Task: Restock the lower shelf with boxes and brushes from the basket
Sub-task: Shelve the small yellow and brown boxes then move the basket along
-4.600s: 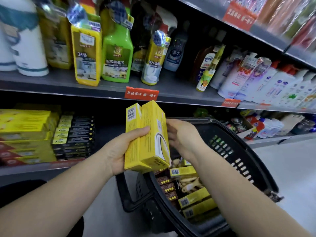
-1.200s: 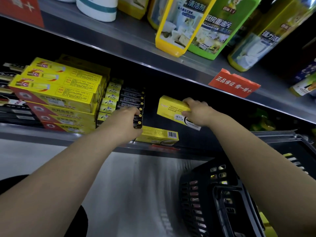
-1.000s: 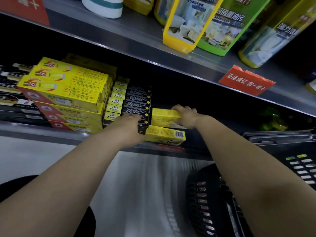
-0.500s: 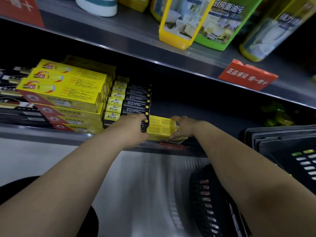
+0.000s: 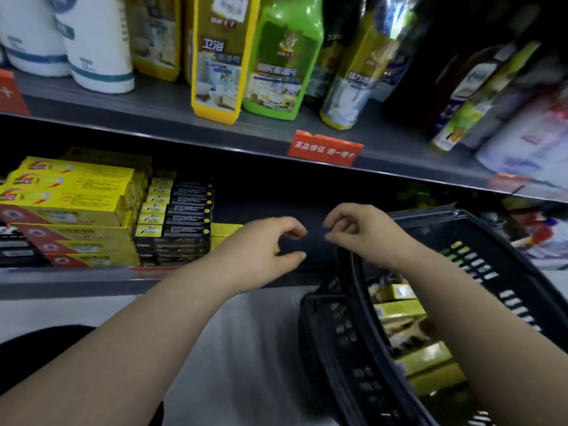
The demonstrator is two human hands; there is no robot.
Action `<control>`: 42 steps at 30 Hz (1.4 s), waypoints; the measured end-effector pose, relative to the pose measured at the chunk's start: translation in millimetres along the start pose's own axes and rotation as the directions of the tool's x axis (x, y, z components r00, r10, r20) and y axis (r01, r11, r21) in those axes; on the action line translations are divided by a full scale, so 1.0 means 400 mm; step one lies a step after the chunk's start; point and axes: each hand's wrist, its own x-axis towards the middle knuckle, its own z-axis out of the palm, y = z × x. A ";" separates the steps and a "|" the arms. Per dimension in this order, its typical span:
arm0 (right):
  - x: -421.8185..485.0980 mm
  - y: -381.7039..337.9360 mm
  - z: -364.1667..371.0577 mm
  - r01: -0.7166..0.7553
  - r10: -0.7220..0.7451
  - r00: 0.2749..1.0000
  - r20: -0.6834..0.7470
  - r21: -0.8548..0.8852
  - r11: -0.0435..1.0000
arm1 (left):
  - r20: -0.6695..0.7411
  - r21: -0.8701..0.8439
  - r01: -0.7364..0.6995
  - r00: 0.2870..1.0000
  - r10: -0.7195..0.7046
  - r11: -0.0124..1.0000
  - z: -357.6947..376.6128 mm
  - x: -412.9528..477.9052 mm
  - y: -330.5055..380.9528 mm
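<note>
Head view. Stock not yet shelved, the yellow boxes [image 5: 398,310], lies in the black basket [image 5: 338,327] at the right of the scene, with pale, blurred items among them that may be the brushes. The boxes lie flat, their long axes running roughly left to right with a slight tilt. The basket stands in front of the lower shelf [image 5: 76,279], its far rim against the shelf front.

The right hand [image 5: 353,226] hangs above the basket's far left corner, fingers loosely curled and holding nothing. The left hand [image 5: 264,247] is over the shelf front, thumb and fingers in a slack C, also empty. Behind it, a shelved yellow box [image 5: 226,230] rests beside the stack of black boxes [image 5: 184,219]; whether the hand touches it cannot be told.

The basket stock lies nearer and to the right of both hands, almost directly below the right forearm. The right hand is judged the closer one for the next pick; a grip across a box's short width would suit its left-right axis. Bare shelf space shows to the right of the shelved box.

Further left stand large yellow cartons [image 5: 67,207]. Above, the upper shelf [image 5: 138,106] carries cleaner bottles [image 5: 282,56] and a red tag [image 5: 325,148].
</note>
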 end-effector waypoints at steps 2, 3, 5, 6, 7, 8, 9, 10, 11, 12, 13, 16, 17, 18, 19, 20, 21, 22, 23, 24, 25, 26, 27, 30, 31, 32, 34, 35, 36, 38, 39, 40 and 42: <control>-0.100 0.053 -0.018 -0.086 0.086 0.996 -0.005 0.072 0.994 | 0.046 0.039 -0.084 0.996 0.082 0.996 0.038 -0.002 0.050; -0.147 0.079 -0.022 -0.128 0.127 0.992 0.016 0.095 0.987 | 0.079 0.054 -0.122 0.990 0.118 0.991 0.060 -0.003 0.074; -0.234 0.129 -0.027 -0.212 0.208 0.977 0.047 0.115 0.970 | 0.156 0.090 -0.183 0.973 0.168 0.979 0.107 -0.005 0.116; -0.274 0.150 -0.028 -0.253 0.247 0.967 0.058 0.136 0.958 | 0.191 0.112 -0.205 0.965 0.181 0.972 0.131 -0.005 0.133; -0.310 0.167 -0.027 -0.290 0.281 0.957 0.074 0.166 0.943 | 0.221 0.135 -0.220 0.957 0.187 0.966 0.155 -0.005 0.148; -0.342 0.181 -0.025 -0.324 0.310 0.946 0.099 0.187 0.928 | 0.243 0.157 -0.233 0.951 0.191 0.960 0.178 -0.006 0.162; -0.368 0.191 -0.021 -0.356 0.334 0.932 0.140 0.190 0.915 | 0.266 0.176 -0.241 0.945 0.190 0.954 0.201 -0.007 0.173; -0.389 0.201 -0.017 -0.380 0.349 0.918 0.189 0.164 0.910 | 0.298 0.205 -0.249 0.937 0.182 0.947 0.223 -0.010 0.182; -0.401 0.212 -0.013 -0.391 0.358 0.902 0.241 0.108 0.914 | 0.342 0.256 -0.264 0.925 0.168 0.930 0.243 -0.013 0.190; -0.422 0.223 -0.015 -0.391 0.365 0.888 0.279 0.041 0.919 | 0.388 0.327 -0.297 0.908 0.159 0.897 0.266 -0.020 0.208; -0.425 0.228 -0.011 -0.382 0.367 0.878 0.307 -0.011 0.924 | 0.414 0.391 -0.325 0.898 0.150 0.861 0.277 -0.024 0.214; -0.432 0.240 -0.011 -0.397 0.387 0.867 0.316 -0.034 0.917 | 0.439 0.491 -0.321 0.894 0.088 0.810 0.291 -0.028 0.245; -0.436 0.246 -0.010 -0.400 0.391 0.864 0.317 -0.039 0.916 | 0.448 0.502 -0.311 0.892 0.065 0.807 0.293 -0.029 0.258; -0.438 0.254 -0.010 -0.395 0.393 0.861 0.322 -0.060 0.917 | 0.463 0.512 -0.315 0.885 0.052 0.799 0.293 -0.031 0.271; -0.439 0.264 -0.010 -0.385 0.393 0.860 0.327 -0.092 0.919 | 0.481 0.523 -0.324 0.876 0.041 0.789 0.292 -0.032 0.280; -0.440 0.274 -0.009 -0.377 0.396 0.857 0.331 -0.122 0.918 | 0.497 0.531 -0.329 0.867 0.028 0.781 0.290 -0.033 0.284; -0.440 0.282 -0.006 -0.375 0.400 0.853 0.336 -0.140 0.917 | 0.510 0.535 -0.333 0.860 0.017 0.776 0.287 -0.035 0.283; -0.436 0.291 -0.001 -0.371 0.401 0.848 0.347 -0.152 0.916 | 0.521 0.538 -0.340 0.854 0.013 0.772 0.284 -0.034 0.278; -0.428 0.301 0.005 -0.364 0.398 0.843 0.363 -0.161 0.918 | 0.532 0.538 -0.346 0.847 0.009 0.769 0.280 -0.032 0.271; -0.421 0.312 0.011 -0.359 0.397 0.836 0.379 -0.169 0.918 | 0.547 0.537 -0.351 0.837 -0.001 0.767 0.277 -0.029 0.262; -0.412 0.325 0.016 -0.361 0.404 0.828 0.389 -0.180 0.915 | 0.562 0.536 -0.356 0.827 -0.008 0.765 0.277 -0.024 0.254; -0.401 0.341 0.016 -0.366 0.415 0.821 0.393 -0.197 0.910 | 0.569 0.534 -0.363 0.822 -0.007 0.764 0.278 -0.018 0.246; -0.388 0.360 0.013 -0.371 0.430 0.813 0.393 -0.220 0.902 | 0.570 0.529 -0.364 0.821 -0.003 0.767 0.281 -0.011 0.239; -0.332 0.432 -0.011 -0.349 0.480 0.812 0.334 -0.381 0.856 | 0.555 0.464 -0.330 0.831 0.020 0.822 0.294 0.029 0.228; -0.307 0.458 -0.016 -0.349 0.498 0.814 0.298 -0.434 0.830 | 0.538 0.429 -0.314 0.842 0.040 0.847 0.300 0.047 0.229; -0.281 0.483 -0.017 -0.367 0.522 0.811 0.263 -0.466 0.805 | 0.515 0.391 -0.299 0.855 0.062 0.871 0.305 0.064 0.231; -0.222 0.529 -0.008 -0.392 0.550 0.809 0.207 -0.508 0.767 | 0.456 0.327 -0.248 0.887 0.078 0.912 0.310 0.095 0.231; -0.193 0.550 0.001 -0.391 0.550 0.815 0.183 -0.527 0.755 | 0.435 0.312 -0.221 0.898 0.069 0.924 0.312 0.104 0.229; -0.165 0.572 0.015 -0.385 0.545 0.824 0.156 -0.551 0.741 | 0.427 0.304 -0.202 0.903 0.056 0.931 0.313 0.110 0.226; -0.114 0.612 0.043 -0.350 0.518 0.849 0.105 -0.622 0.701 | 0.443 0.301 -0.183 0.896 0.033 0.936 0.319 0.113 0.222; -0.095 0.629 0.057 -0.321 0.509 0.854 0.103 -0.666 0.673 | 0.456 0.301 -0.178 0.890 0.022 0.937 0.324 0.111 0.220; -0.084 0.644 0.073 -0.291 0.516 0.849 0.117 -0.712 0.639 | 0.468 0.305 -0.173 0.884 0.011 0.937 0.328 0.109 0.218; -0.076 0.669 0.103 -0.231 0.535 0.834 0.136 -0.794 0.562 | 0.485 0.322 -0.161 0.874 -0.017 0.933 0.334 0.107 0.211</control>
